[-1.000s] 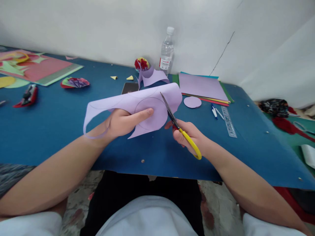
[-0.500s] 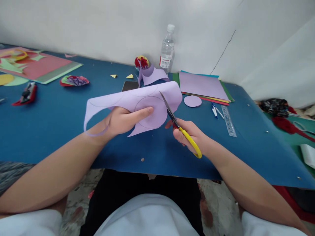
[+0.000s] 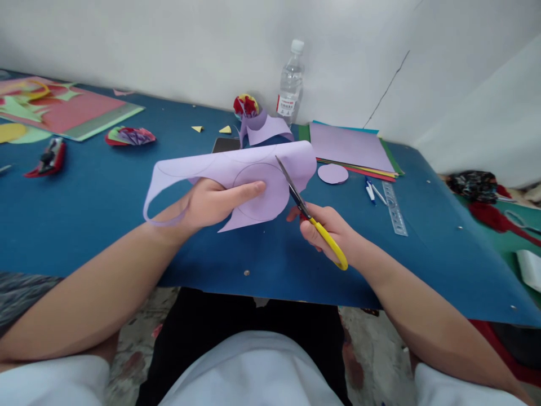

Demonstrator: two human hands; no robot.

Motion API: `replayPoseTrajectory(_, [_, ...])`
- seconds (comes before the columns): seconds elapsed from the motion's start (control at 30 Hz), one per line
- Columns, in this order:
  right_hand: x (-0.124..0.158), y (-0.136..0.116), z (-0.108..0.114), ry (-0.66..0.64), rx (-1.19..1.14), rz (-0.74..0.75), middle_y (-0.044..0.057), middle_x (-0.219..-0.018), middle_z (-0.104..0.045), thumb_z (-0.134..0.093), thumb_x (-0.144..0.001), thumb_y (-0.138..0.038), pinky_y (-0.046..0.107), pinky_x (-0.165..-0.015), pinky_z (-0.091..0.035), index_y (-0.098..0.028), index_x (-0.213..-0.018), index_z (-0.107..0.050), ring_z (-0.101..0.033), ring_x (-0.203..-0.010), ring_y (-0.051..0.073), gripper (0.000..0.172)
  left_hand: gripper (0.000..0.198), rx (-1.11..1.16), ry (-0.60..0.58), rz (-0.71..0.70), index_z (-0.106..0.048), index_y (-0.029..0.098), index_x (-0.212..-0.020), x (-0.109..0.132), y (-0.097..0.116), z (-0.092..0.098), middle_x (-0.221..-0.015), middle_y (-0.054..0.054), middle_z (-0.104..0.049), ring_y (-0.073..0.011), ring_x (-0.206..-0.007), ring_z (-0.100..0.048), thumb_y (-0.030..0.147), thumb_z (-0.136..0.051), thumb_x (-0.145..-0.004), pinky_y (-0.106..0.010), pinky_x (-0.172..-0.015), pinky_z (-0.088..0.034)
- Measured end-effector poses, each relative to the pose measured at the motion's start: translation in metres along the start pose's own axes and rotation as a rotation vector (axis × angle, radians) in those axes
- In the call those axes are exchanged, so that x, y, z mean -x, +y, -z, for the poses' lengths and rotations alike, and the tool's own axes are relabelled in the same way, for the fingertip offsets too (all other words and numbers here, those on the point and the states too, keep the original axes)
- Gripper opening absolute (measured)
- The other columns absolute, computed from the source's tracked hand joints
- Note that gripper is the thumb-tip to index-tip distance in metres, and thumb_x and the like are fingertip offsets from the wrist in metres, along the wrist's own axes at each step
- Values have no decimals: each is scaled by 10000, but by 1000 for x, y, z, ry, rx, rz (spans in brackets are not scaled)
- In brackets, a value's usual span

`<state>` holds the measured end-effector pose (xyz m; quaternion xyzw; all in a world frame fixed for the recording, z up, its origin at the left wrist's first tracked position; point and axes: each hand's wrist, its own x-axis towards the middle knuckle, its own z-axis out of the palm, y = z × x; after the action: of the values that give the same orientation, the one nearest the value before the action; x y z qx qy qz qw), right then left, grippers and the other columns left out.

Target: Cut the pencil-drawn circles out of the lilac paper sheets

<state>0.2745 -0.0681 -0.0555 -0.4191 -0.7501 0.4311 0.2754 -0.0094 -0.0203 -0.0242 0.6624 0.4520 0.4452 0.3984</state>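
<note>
Clamped on the lilac sheet (image 3: 236,169), the left hand (image 3: 211,203) makes a firm grip: its thumb lies flat across the top of the paper and its fingers are tucked underneath. It holds the sheet raised above the blue surface (image 3: 84,197), with the sheet's left end drooping in a loop by the wrist. The right hand (image 3: 329,231) has its grip closed through the yellow loops of the scissors (image 3: 306,214). Their blades stand nearly together and slant up into the sheet's right side, along the edge of a pencilled circle (image 3: 270,197). Against the pictures of a second and half a second ago almost nothing has changed. Sheet, hands and scissors sit a little higher and further right in view, likely from the head shifting, and the blade tips rest at the same spot on the drawn line. By that the cut has hardly advanced, and most of the outline looks uncut. Beyond the sheet's right end lie a small lilac disc (image 3: 333,173), a stack of coloured paper (image 3: 346,148), pens (image 3: 372,193) and a clear ruler (image 3: 395,208). A water bottle (image 3: 290,84) stands behind the sheet at the wall. A folded paper flower (image 3: 129,136) lies off beyond its left end.
</note>
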Motion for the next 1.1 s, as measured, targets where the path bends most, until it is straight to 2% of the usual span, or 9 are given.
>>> replayPoseTrajectory(0.37, [7,-22,0,27,-3,-66,-29,-683,-540,-526,-1046,-928,302,-566,-385,-209,-1118,-693,-502,-604,160,742,290,22,7,29,-941,319,-1014,2,-7,2,-1134,-59,-913,-436,-1280,-829,535,-975,-823,-566,-1183,-681])
replayPoseTrajectory(0.53, [2,-14,0,20,-13,-19,-5,-716,-585,-500,-1027,-964,292,-562,-393,-205,-1075,-678,-536,-642,168,781,331,46,-25,51,-946,308,-1045,1,-6,4,-1125,-64,-911,-426,-1260,-838,561,-965,-832,-542,-1163,-692])
replayPoseTrajectory(0.67, [-1,-6,1,-3,-15,14,5,-714,-595,-525,-1031,-940,290,-571,-410,-206,-1022,-670,-575,-678,182,748,362,44,-17,83,-939,280,-1034,1,0,3,-1091,-70,-906,-435,-1284,-821,567,-974,-816,-532,-1158,-688])
replayPoseTrajectory(0.87, [1,-5,2,-8,-16,9,0,-708,-573,-535,-1038,-922,289,-568,-401,-213,-1002,-658,-545,-675,177,720,342,98,-36,96,-920,277,-1013,0,3,3,-1087,-55,-893,-422,-1275,-807,532,-992,-796,-540,-1175,-667])
replayPoseTrajectory(1.1, [2,-6,5,-25,-24,-10,-4,-716,-557,-551,-1025,-933,286,-557,-383,-217,-965,-634,-497,-653,160,723,365,159,-81,88,-911,248,-1013,-3,6,5,-1125,-85,-893,-432,-1247,-811,528,-980,-790,-520,-1094,-698])
